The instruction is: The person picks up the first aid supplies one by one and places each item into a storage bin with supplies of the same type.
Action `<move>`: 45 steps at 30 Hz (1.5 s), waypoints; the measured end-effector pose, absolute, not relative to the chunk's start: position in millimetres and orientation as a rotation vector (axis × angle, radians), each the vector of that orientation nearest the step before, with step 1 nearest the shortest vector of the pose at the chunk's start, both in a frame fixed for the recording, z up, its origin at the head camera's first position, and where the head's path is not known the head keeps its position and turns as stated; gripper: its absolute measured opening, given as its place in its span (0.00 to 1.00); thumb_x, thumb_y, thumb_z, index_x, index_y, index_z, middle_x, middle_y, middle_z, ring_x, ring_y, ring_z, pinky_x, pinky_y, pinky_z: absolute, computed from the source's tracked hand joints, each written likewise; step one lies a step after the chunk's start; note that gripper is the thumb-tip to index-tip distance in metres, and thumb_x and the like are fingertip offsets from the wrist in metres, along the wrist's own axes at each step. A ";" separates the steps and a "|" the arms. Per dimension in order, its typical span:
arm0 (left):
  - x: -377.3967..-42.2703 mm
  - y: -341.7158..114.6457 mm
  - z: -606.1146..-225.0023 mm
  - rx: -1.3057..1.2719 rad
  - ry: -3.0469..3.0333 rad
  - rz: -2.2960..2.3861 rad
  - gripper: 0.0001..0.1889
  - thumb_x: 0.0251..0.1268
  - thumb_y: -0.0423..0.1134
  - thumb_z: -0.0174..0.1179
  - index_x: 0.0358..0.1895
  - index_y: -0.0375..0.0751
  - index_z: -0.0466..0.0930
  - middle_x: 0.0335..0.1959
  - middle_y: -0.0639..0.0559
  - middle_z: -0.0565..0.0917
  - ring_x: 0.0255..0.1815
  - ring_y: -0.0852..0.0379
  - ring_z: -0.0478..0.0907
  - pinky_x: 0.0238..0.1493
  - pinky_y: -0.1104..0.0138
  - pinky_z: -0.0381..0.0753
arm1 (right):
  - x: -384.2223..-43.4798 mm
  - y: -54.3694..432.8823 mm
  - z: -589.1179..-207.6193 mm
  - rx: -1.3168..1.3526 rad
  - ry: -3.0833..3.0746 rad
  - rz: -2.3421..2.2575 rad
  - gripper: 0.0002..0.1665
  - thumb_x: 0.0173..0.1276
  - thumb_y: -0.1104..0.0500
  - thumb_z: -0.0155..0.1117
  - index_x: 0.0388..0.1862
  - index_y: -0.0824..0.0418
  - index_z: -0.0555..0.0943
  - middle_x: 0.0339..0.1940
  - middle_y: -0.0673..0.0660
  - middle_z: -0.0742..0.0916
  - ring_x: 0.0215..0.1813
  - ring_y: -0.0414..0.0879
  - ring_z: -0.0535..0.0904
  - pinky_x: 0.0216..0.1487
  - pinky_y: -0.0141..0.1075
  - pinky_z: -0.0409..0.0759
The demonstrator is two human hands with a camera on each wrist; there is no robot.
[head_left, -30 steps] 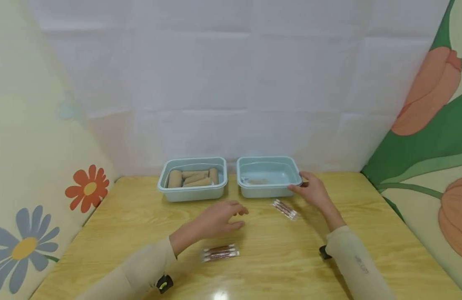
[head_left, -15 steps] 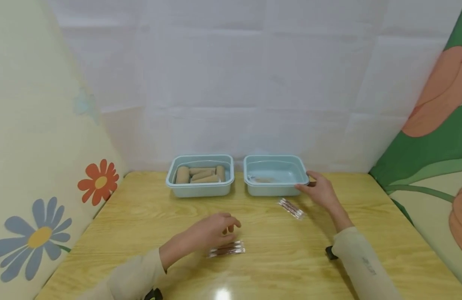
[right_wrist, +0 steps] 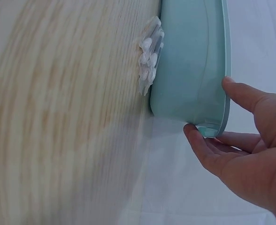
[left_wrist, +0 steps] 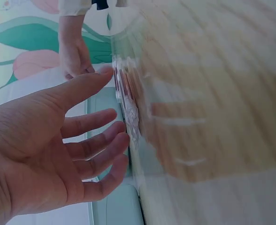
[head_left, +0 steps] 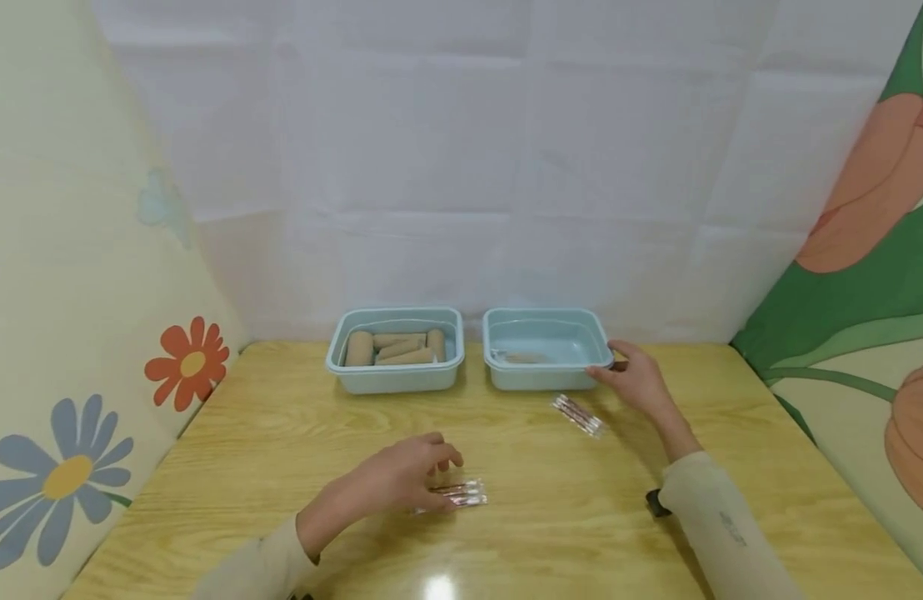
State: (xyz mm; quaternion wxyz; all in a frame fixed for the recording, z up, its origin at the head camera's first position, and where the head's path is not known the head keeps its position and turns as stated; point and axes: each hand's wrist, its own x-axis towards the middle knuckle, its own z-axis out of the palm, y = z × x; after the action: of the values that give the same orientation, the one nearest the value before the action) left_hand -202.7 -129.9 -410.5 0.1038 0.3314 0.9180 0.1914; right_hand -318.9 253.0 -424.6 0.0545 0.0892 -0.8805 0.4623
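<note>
Over the near packet of cotton swabs [head_left: 471,492], clear-wrapped with dark red sticks, my left hand [head_left: 392,477] hovers with loosely bent fingers. In the left wrist view, thumb and fingers are spread beside the packet [left_wrist: 129,101], pinching nothing. My right hand [head_left: 641,382] grips the right corner of a light blue plastic box [head_left: 540,381]. The right wrist view has the thumb at the box's rim and other fingers beneath the corner. Just in front of that box lies a second swab packet [head_left: 577,415], its white tips showing in the right wrist view.
Left of the gripped box stands a matching blue box [head_left: 397,382] with several tan rolls [head_left: 360,348], perhaps bandages. A flat, clear-wrapped item [head_left: 521,357] lies inside the right box. Both boxes stand at the back of the wooden table [head_left: 281,433], before a white sheet [head_left: 431,150].
My left hand has come down and toward me, from above the near swab packet to right over it. The right hand keeps its hold on the box corner. The head view has shifted slightly.
</note>
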 end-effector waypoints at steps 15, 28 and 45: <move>-199.8 -126.6 -414.4 1.000 2.665 0.527 0.19 0.55 0.41 0.78 0.50 0.42 0.86 0.37 0.60 0.76 0.36 0.63 0.74 0.37 0.69 0.78 | -320.7 252.6 -419.1 0.279 -2.691 1.384 0.41 0.72 0.56 0.71 0.75 0.73 0.64 0.71 0.75 0.70 0.61 0.68 0.78 0.52 0.51 0.83; -197.9 -127.9 -417.0 1.069 2.664 0.565 0.13 0.57 0.33 0.75 0.45 0.42 0.86 0.35 0.59 0.77 0.34 0.63 0.74 0.35 0.69 0.77 | -319.5 251.7 -421.7 0.255 -2.715 1.395 0.42 0.72 0.54 0.71 0.75 0.72 0.65 0.71 0.75 0.71 0.63 0.68 0.77 0.53 0.51 0.82; -206.8 -130.6 -412.4 1.155 2.756 0.609 0.07 0.62 0.30 0.71 0.42 0.41 0.86 0.33 0.56 0.80 0.32 0.63 0.77 0.34 0.70 0.78 | -318.8 253.0 -421.3 0.257 -2.712 1.394 0.41 0.72 0.54 0.71 0.75 0.71 0.66 0.71 0.74 0.71 0.63 0.68 0.77 0.53 0.51 0.82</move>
State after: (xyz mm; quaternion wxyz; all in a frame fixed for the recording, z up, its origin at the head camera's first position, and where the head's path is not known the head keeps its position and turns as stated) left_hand -206.8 -130.6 -412.4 0.0460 0.3783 0.9028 0.1994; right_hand -318.8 253.0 -421.3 0.0410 0.0838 -0.8855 0.4551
